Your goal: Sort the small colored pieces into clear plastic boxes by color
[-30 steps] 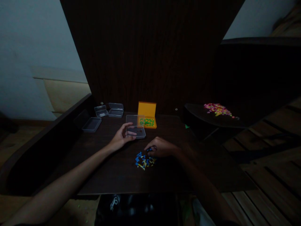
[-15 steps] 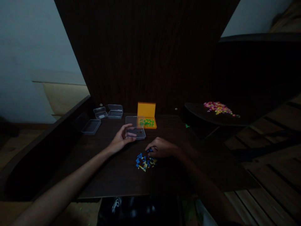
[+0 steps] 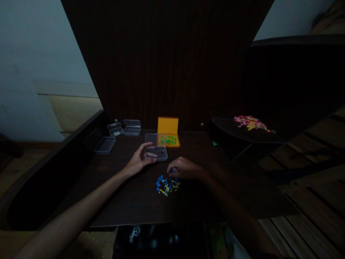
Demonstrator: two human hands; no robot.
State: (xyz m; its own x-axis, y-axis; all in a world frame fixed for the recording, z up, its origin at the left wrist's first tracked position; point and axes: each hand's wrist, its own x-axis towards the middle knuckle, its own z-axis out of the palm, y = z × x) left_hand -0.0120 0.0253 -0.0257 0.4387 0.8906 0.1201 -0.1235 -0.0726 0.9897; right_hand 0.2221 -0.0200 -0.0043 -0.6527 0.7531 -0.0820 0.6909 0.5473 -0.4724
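Observation:
My left hand [image 3: 140, 158] grips the left side of a clear plastic box [image 3: 163, 155], thumb in front and fingers behind. The box's lid is raised at the back, and a few small dark reddish pieces [image 3: 161, 151] lie inside. Below and to its right is a loose pile of tiny blue, yellow and dark building bricks [image 3: 167, 186]. My right hand [image 3: 183, 168] is at the pile's upper right edge, fingers curled together and pointing down. Its fingertips are partly hidden, so I cannot make out what is between them.
Behind the clear box stands an open orange case [image 3: 168, 125] with green pieces. Several open clear boxes [image 3: 132, 128] sit at the back left. A heap of pink and yellow pieces [image 3: 250, 122] lies on a raised shelf [image 3: 226, 131] at right. A green piece [image 3: 215, 143] is near that shelf.
More small reddish pieces show in the clear box than before. My right hand's fingers have drawn closer together by the pile; my left hand stays on the box.

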